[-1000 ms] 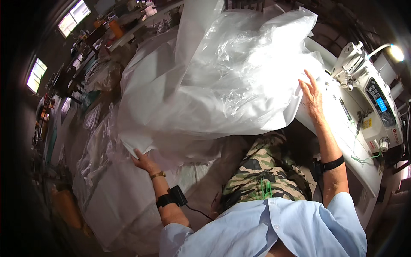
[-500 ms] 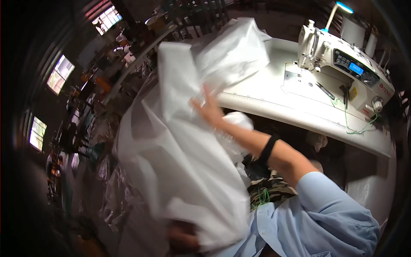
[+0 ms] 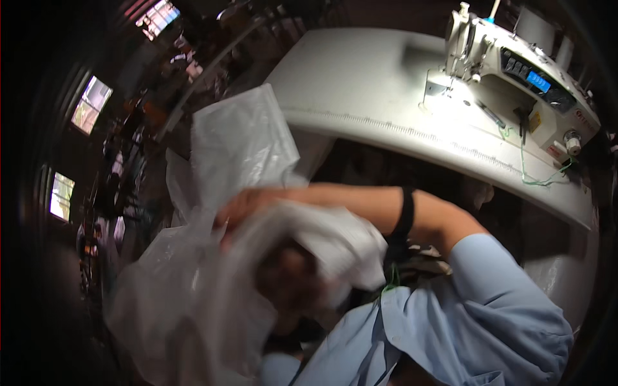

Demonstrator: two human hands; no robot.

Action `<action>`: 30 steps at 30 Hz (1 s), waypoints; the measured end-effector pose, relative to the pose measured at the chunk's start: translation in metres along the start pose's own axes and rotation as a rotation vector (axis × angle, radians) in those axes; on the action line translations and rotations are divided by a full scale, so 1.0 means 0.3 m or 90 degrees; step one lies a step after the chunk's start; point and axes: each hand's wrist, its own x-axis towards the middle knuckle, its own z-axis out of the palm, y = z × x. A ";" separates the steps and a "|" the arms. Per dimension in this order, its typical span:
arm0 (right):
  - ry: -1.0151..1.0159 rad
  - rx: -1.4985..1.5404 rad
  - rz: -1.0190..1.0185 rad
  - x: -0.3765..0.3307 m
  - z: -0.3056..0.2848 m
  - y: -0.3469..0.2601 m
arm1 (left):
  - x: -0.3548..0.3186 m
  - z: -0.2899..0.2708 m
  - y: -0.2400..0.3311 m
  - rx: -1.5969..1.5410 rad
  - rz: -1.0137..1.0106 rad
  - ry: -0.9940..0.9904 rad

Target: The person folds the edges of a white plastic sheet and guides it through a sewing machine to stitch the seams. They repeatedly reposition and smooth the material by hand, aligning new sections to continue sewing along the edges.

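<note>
A large white plastic-like sheet (image 3: 241,138), crumpled and partly shiny, hangs in front of me at the left of the sewing table. My right hand (image 3: 248,204) reaches across my body, its fingers bent down over a fold of this sheet; motion smears them somewhat. Below it, in shadow, is my left hand (image 3: 293,273), framed by a loop of the white material. Blur and darkness hide how its fingers lie. The lower part of the sheet drops toward the bottom left.
A white sewing machine (image 3: 515,83) with a lit blue display stands on the pale table (image 3: 360,77) at the right. Green thread (image 3: 524,168) trails over the table's front edge, along which a ruler scale (image 3: 412,132) runs. Cluttered dark workshop and bright windows (image 3: 92,105) lie left.
The white sheet has come off the tabletop toward me and to the left. My right hand moved left and down with it; my left hand rose and shows more within the folds.
</note>
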 end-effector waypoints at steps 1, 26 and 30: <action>0.023 -0.017 -0.068 -0.023 -0.030 -0.033 | 0.043 0.003 -0.006 0.028 0.036 0.022; 0.518 -0.544 0.336 -0.439 0.276 -0.007 | 0.689 -0.158 -0.235 0.529 0.303 0.110; 0.583 -0.601 0.292 -0.457 0.255 0.084 | 0.712 -0.188 -0.304 0.585 0.456 0.173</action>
